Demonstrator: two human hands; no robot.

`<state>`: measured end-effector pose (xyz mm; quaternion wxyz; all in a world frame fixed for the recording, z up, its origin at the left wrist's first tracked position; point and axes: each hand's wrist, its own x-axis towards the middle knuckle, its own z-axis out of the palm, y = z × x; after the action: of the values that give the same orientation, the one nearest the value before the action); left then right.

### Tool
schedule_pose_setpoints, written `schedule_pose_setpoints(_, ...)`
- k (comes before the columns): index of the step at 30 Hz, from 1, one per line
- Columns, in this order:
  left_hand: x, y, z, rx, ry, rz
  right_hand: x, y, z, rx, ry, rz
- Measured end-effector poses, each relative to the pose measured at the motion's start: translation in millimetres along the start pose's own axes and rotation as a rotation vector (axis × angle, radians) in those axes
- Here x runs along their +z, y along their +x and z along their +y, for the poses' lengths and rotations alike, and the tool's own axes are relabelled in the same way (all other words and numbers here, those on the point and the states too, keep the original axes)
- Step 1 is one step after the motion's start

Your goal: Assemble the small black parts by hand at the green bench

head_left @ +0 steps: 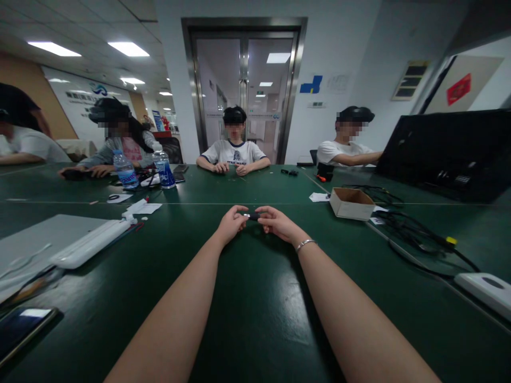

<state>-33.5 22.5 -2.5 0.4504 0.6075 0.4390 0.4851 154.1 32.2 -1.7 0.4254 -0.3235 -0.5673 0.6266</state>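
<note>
Above the green table [255,298], both of my hands meet at a small black stick with a silvery end [252,216], its exact kind too small to make out. My left hand [232,224] pinches the silvery end between thumb and fingers. The dark end is in the fingertips of my right hand [277,223], whose wrist wears a silver bracelet [305,244]. The stick lies about level between the two hands, and my fingers cover both of its ends in part.
To the right are an open cardboard box [351,205], black cables [419,234], a white power strip [485,292] and a large monitor [447,154]. Leftward lie a phone [26,330], a laptop [43,234] and two bottles [163,166]. A person [233,149] sits opposite.
</note>
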Motion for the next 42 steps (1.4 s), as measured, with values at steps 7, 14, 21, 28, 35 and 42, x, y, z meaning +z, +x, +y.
schedule_pose_setpoints(7, -1.8, 1.4, -3.8, 0.049, 0.025, 0.08, 1.1, -2.3, -2.3, 0.015, 0.007, 0.007)
schedule_pose_setpoints(14, -0.6, 1.8, -2.3, 0.006, 0.008, 0.015, 2.8, -3.2, -3.4, 0.02, 0.0, 0.01)
schedule_pose_setpoints(21, -0.4, 3.0, -5.9, 0.024, 0.017, -0.012, 2.9, -3.4, -3.9, 0.023, 0.003, 0.005)
schedule_pose_setpoints(28, -0.8, 5.1, -12.4, 0.07, 0.087, -0.017, 3.6, -2.5, -3.6, 0.037, 0.001, 0.02)
schedule_pose_setpoints(35, -1.4, 4.5, -11.6, 0.063, 0.105, -0.013, 3.6, -2.4, -3.7, 0.036, -0.003, 0.016)
schedule_pose_setpoints(42, -1.9, 4.6, -12.5, 0.047, 0.122, -0.051, 3.2, -0.6, -2.3, 0.031, -0.004, 0.017)
